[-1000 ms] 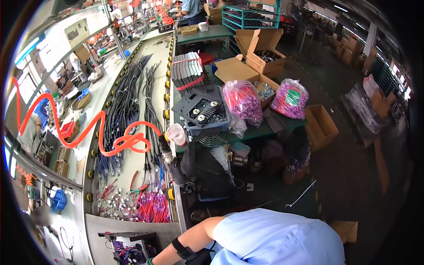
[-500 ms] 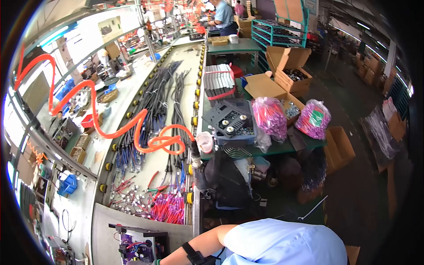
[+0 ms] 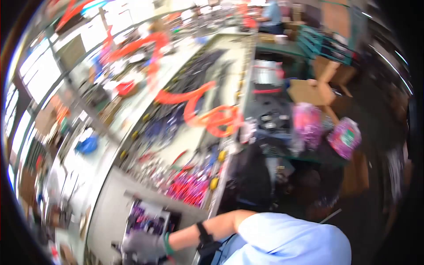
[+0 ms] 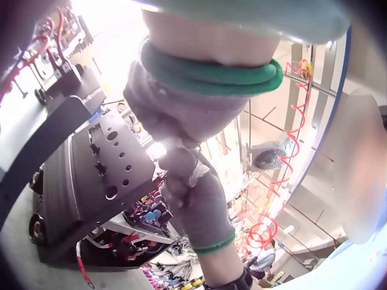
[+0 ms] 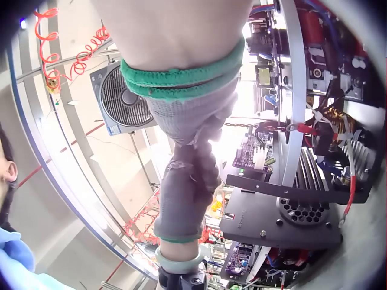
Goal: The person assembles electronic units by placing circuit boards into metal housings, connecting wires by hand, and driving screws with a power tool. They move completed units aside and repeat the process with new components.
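Note:
Both hands wear grey knit gloves with green cuffs and meet in front of an electronic unit with purple circuit boards. In the left wrist view the left hand comes from above, its fingers bent down against the right hand. A small whitish scrap shows where the fingers meet; I cannot tell what they hold. In the right wrist view the right hand has curled fingers overlapping the left hand. The unit's black perforated panel stands beside the hands. Only the right hand shows in the head view.
Red and purple wire bundles and black cables lie on the conveyor beyond the unit. An orange coiled air hose hangs over it. Bagged parts and cardboard boxes are on the side table. A wire end dangles from the unit.
The head view has turned, so the scene has shifted right and tilted, with blur. The gloved right hand, earlier mostly below the frame edge, now shows over the unit's near side.

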Tool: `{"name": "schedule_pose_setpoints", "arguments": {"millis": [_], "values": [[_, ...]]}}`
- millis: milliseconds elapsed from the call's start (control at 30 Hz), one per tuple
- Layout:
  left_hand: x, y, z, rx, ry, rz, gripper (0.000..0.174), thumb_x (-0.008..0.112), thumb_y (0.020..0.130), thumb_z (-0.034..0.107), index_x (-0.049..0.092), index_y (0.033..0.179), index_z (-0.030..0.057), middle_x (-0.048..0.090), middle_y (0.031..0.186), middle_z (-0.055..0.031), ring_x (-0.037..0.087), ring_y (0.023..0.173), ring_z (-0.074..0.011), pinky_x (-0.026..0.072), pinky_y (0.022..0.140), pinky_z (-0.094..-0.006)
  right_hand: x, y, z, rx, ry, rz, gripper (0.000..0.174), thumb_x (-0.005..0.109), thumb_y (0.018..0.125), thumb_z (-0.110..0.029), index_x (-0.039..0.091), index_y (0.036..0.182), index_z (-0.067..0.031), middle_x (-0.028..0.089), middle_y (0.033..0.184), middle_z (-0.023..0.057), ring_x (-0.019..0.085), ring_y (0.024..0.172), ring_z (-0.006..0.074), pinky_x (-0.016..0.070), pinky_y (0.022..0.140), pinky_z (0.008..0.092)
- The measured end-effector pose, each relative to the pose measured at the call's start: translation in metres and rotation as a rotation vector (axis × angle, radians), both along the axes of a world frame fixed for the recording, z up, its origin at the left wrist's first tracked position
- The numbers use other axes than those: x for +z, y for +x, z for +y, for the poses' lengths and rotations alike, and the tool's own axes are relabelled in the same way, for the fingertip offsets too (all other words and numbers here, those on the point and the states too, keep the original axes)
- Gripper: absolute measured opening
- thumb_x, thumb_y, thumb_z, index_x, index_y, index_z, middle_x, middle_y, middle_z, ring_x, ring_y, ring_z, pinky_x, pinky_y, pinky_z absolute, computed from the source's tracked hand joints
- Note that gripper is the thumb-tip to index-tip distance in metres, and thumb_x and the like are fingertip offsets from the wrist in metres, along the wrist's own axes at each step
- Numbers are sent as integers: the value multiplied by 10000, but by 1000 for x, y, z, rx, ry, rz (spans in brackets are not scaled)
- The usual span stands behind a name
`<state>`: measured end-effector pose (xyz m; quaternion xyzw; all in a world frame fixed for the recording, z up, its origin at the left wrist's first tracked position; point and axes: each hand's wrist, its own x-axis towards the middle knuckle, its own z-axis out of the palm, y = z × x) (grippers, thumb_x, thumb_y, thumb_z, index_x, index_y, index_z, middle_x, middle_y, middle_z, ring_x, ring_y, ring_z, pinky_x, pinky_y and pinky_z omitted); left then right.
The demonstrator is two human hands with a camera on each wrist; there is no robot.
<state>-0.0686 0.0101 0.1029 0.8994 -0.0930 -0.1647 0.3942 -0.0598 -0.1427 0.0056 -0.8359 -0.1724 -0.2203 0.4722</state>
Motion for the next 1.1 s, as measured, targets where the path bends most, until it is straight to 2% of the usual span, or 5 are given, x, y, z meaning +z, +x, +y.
{"name": "schedule_pose_setpoints", "arguments": {"millis": [33,133,567,667,1100], "values": [[-51,33,36,-333,14,-589,123,643,891,123,665,993,57,627,816,-107,586,709,-241,479,659,-360,-4,6,-5,58,29,2,157,666,695,-163,639,812,-62,621,748,159,641,747,327,507,677,433],[-22,12,15,-253,128,-794,54,675,832,93,645,841,48,592,742,-146,585,683,-352,453,601,-426,12,8,-16,153,84,44,189,701,719,-84,687,907,-65,648,777,154,659,728,322,514,641,393],[-54,58,37,-100,317,-818,365,645,888,219,580,1162,-13,690,992,-156,674,848,-324,493,898,-446,10,53,-13,-36,-656,77,100,659,765,-185,715,812,-116,657,764,93,667,737,294,517,667,421],[-39,68,19,-204,770,-236,285,539,958,242,594,1160,48,668,992,-128,655,917,-321,369,1024,-573,-5,55,-9,7,-656,-78,26,659,709,-135,666,732,-127,623,792,63,632,811,273,477,740,420],[-70,76,47,-304,469,-504,348,442,991,332,607,895,41,602,638,-119,640,742,-347,195,1120,-588,1,50,-1,26,-684,22,57,680,713,-165,667,733,-112,648,817,60,644,849,275,461,805,429]]}}
